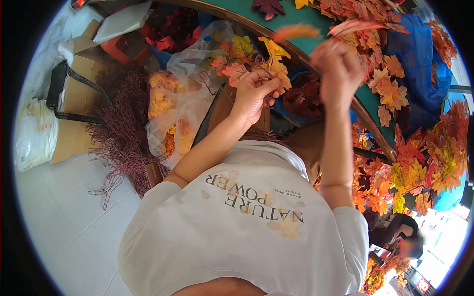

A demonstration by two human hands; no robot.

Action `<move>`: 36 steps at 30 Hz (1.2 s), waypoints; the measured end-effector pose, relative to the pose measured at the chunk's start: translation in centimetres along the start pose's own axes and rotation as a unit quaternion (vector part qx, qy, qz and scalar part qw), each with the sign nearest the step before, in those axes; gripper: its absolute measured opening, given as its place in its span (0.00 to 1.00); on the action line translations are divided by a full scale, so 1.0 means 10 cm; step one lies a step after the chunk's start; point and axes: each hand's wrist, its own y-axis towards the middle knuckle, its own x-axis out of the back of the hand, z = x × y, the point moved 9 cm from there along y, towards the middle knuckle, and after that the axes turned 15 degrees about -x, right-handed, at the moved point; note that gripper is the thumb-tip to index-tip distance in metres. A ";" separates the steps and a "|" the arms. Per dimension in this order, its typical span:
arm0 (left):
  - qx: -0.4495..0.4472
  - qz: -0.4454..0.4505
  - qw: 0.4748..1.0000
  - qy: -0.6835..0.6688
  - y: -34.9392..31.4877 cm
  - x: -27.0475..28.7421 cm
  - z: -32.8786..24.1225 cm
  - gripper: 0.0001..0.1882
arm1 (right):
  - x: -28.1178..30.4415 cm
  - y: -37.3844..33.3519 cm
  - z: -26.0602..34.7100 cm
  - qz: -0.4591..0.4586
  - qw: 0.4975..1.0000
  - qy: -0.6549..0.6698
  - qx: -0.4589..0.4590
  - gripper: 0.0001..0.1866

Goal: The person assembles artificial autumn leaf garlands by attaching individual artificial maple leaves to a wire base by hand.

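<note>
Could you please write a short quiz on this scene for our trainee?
1. Multiple choice: what does the left hand hold between its fingers?
a) a pair of scissors
b) a sprig of autumn-coloured leaves
c) a roll of tape

2. True or false: the bundle of purple-brown twigs is on the person's right.

3. Fill in the blank: the right hand, blurred in the picture, shows against the table, whose top is ____.

Key:
1: b.
2: false; the bundle is on the person's left.
3: green.
</note>
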 end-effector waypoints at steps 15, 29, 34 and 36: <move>-0.036 0.048 0.998 0.002 -0.14 -0.28 -0.09 0.10 | 0.17 -0.71 -1.20 -0.112 0.936 0.226 -0.246 0.10; -0.049 0.050 0.998 -0.001 -0.14 -0.30 -0.13 0.10 | 0.11 -0.72 -1.35 -0.068 0.900 0.332 -0.274 0.04; -0.048 0.045 0.998 0.002 -0.13 -0.28 -0.11 0.10 | 0.11 -0.70 -1.31 -0.068 0.915 0.303 -0.259 0.04; -0.051 0.042 0.998 0.005 -0.12 -0.26 -0.10 0.10 | 0.10 -0.71 -1.31 -0.073 0.917 0.295 -0.259 0.04</move>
